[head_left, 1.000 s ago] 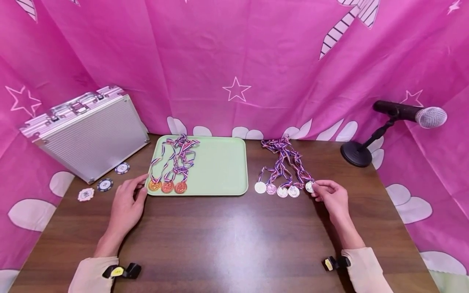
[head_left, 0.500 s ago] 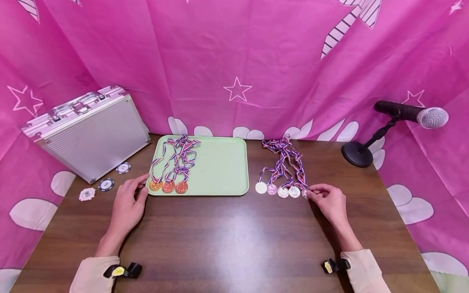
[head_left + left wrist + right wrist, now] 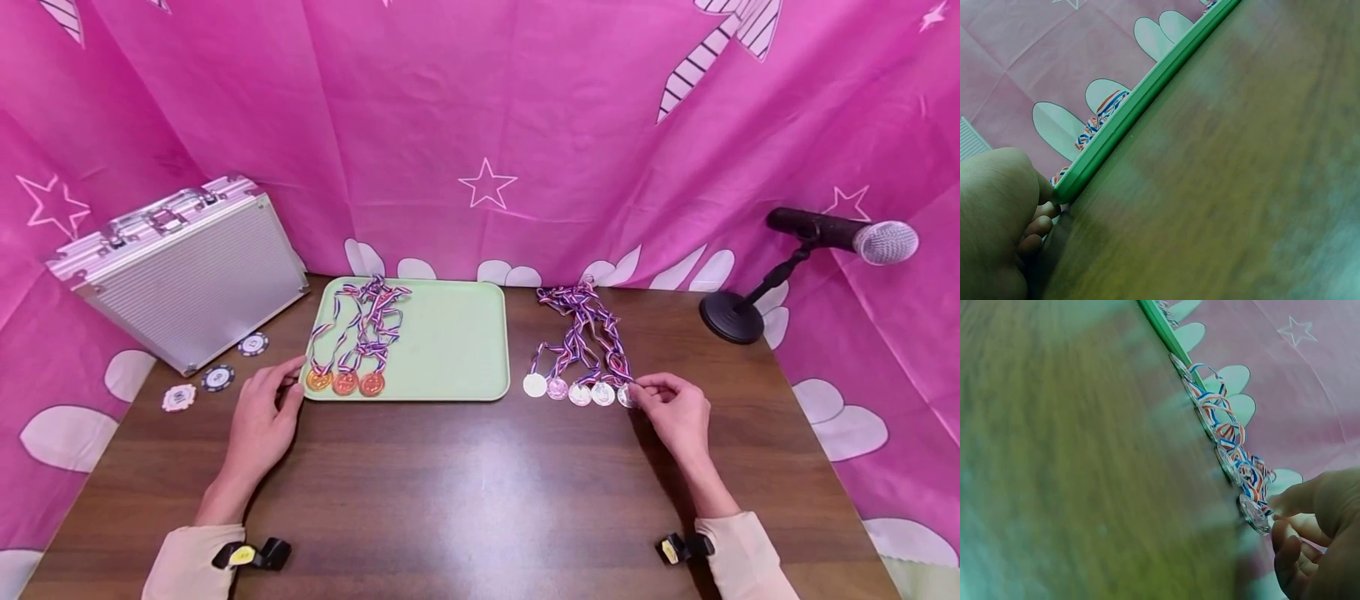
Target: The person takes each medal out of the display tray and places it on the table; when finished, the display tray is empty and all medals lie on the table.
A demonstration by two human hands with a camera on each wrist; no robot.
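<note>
A light green tray (image 3: 450, 350) lies on the table; three medals, one gold and two bronze-red, sit on its left side with striped ribbons (image 3: 367, 325). The left hand (image 3: 262, 412) holds the tray's front left corner, thumb at the rim and fingers curled beside it in the left wrist view. Right of the tray, several silver medals stand in a row, their tangled ribbons (image 3: 585, 321) stretched behind them. The right hand (image 3: 678, 417) pinches the rightmost silver medal (image 3: 626, 396) at its edge. In the right wrist view that medal (image 3: 1252, 514) is tilted, partly covered by the fingertips.
A silver aluminium case (image 3: 195, 279) stands at the back left, with three poker chips (image 3: 217, 378) in front of it. At the back right is a microphone (image 3: 840, 233) on a round-based stand. A pink curtain (image 3: 420, 125) hangs behind the table.
The right hand has shifted left with the rightmost silver medal, which now sits close beside the others. Its face was turned aside half a second ago. The left hand and tray have stayed put.
</note>
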